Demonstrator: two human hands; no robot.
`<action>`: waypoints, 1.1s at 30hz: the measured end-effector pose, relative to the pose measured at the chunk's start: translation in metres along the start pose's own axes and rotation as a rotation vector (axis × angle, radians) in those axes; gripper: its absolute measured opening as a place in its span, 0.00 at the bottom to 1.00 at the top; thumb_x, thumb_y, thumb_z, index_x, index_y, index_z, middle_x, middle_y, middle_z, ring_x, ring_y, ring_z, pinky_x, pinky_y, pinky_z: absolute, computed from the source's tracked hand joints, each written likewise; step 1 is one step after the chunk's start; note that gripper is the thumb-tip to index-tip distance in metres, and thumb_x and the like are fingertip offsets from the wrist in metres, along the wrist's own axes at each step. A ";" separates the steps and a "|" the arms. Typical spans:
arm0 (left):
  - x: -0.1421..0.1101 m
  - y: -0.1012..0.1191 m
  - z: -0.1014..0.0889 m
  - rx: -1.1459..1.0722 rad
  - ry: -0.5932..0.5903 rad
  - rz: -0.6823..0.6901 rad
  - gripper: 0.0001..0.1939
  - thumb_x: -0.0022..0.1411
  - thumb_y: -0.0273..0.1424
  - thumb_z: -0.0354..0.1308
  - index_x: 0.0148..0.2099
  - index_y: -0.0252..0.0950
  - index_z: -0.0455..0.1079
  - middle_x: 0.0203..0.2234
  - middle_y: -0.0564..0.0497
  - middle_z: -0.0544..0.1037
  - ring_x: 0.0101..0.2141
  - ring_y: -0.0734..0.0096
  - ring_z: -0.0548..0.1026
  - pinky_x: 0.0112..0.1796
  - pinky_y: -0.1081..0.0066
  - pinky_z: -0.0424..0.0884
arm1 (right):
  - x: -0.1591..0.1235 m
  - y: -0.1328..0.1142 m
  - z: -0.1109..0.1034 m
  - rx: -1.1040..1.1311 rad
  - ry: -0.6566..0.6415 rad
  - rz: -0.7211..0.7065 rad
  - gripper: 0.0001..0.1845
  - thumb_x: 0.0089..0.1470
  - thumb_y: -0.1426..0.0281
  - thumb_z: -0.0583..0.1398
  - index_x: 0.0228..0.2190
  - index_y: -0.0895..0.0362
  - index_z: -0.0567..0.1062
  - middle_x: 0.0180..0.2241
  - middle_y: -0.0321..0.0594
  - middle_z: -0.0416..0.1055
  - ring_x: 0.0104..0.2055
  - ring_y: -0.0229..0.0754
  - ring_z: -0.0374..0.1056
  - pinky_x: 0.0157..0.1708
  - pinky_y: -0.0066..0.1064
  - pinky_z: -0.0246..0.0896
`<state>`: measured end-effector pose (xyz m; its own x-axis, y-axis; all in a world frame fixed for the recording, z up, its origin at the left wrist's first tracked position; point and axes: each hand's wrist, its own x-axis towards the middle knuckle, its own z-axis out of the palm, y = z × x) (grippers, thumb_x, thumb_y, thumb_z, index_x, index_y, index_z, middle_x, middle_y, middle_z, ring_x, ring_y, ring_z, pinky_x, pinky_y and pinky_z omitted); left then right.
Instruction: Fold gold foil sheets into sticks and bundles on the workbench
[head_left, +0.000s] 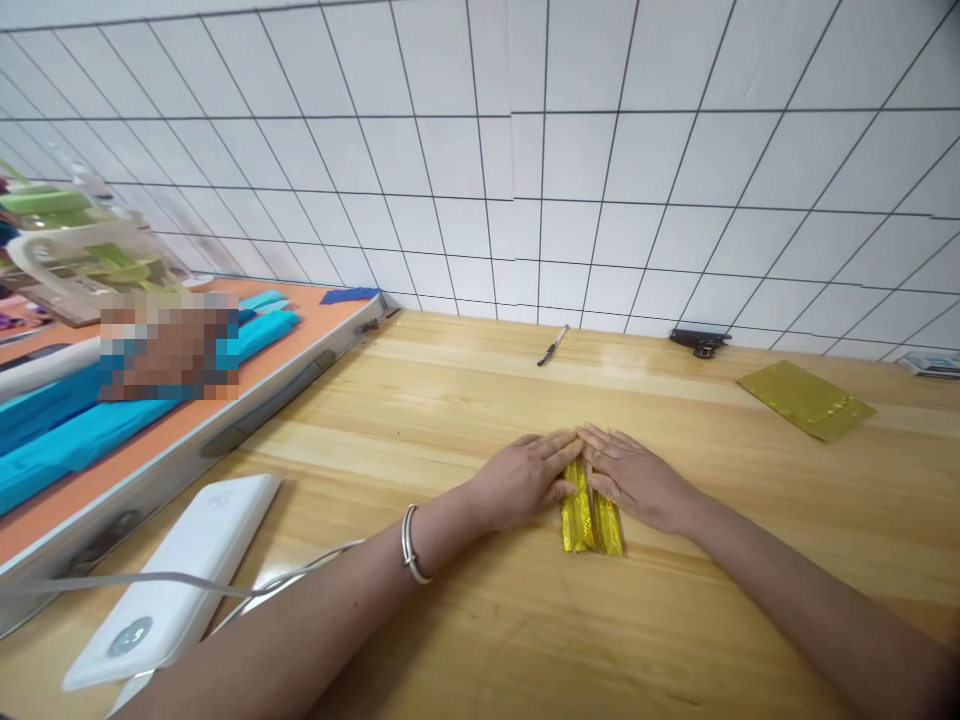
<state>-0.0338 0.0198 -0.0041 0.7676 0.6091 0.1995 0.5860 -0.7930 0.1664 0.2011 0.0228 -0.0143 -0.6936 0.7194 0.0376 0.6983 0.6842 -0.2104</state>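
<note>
My left hand (pixel 525 482) and right hand (pixel 643 482) cover the far end of the gold foil (pixel 577 525), hiding its edge. The bottom border cuts off my left forearm; the right border, my right one. A cable (pixel 150 578) leaves at left and slips behind that left forearm. The power bank's (pixel 191 535) pale mark is unreadable. Pixels mask part of the blue strips (pixel 82 450). The jug (pixel 75 238) is blurred and a box (pixel 934 366) cropped at right.

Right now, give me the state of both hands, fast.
Left hand: open, laid on the far part of the gold foil.
Right hand: open, laid on the same foil from the other side.
</note>
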 end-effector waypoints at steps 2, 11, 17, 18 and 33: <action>-0.003 0.000 0.003 0.022 -0.054 0.022 0.32 0.65 0.45 0.39 0.65 0.33 0.43 0.62 0.43 0.50 0.61 0.61 0.49 0.58 0.62 0.48 | -0.001 -0.001 0.000 -0.002 0.004 -0.010 0.31 0.60 0.56 0.43 0.61 0.56 0.50 0.63 0.43 0.42 0.64 0.45 0.38 0.61 0.43 0.38; -0.014 -0.003 0.003 0.020 -0.076 0.005 0.30 0.65 0.46 0.37 0.64 0.37 0.47 0.62 0.45 0.51 0.62 0.61 0.48 0.58 0.59 0.45 | -0.015 0.005 -0.003 -0.002 0.026 0.031 0.31 0.61 0.58 0.43 0.62 0.55 0.45 0.63 0.42 0.44 0.64 0.44 0.40 0.61 0.45 0.38; -0.009 0.005 0.004 -0.026 0.006 -0.051 0.24 0.66 0.41 0.40 0.61 0.39 0.53 0.59 0.48 0.59 0.59 0.64 0.55 0.57 0.61 0.50 | -0.021 0.009 -0.002 0.034 0.145 0.053 0.24 0.61 0.61 0.45 0.57 0.53 0.59 0.59 0.42 0.56 0.61 0.43 0.50 0.58 0.44 0.46; -0.009 0.005 0.005 -0.027 0.019 -0.059 0.24 0.66 0.40 0.41 0.61 0.39 0.53 0.58 0.48 0.60 0.59 0.64 0.56 0.56 0.60 0.51 | -0.020 0.008 -0.002 0.012 0.143 0.046 0.23 0.61 0.61 0.45 0.56 0.53 0.61 0.59 0.42 0.57 0.61 0.43 0.50 0.58 0.44 0.47; 0.002 -0.004 0.003 -0.076 0.052 -0.036 0.20 0.65 0.37 0.45 0.58 0.40 0.57 0.56 0.48 0.63 0.55 0.64 0.60 0.53 0.62 0.57 | -0.015 0.001 -0.003 -0.165 0.145 0.070 0.20 0.60 0.62 0.47 0.51 0.53 0.67 0.59 0.43 0.56 0.61 0.48 0.50 0.55 0.45 0.52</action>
<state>-0.0335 0.0240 -0.0074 0.7308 0.6383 0.2419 0.5898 -0.7689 0.2470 0.2128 0.0129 -0.0118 -0.6180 0.7674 0.1708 0.7716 0.6337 -0.0552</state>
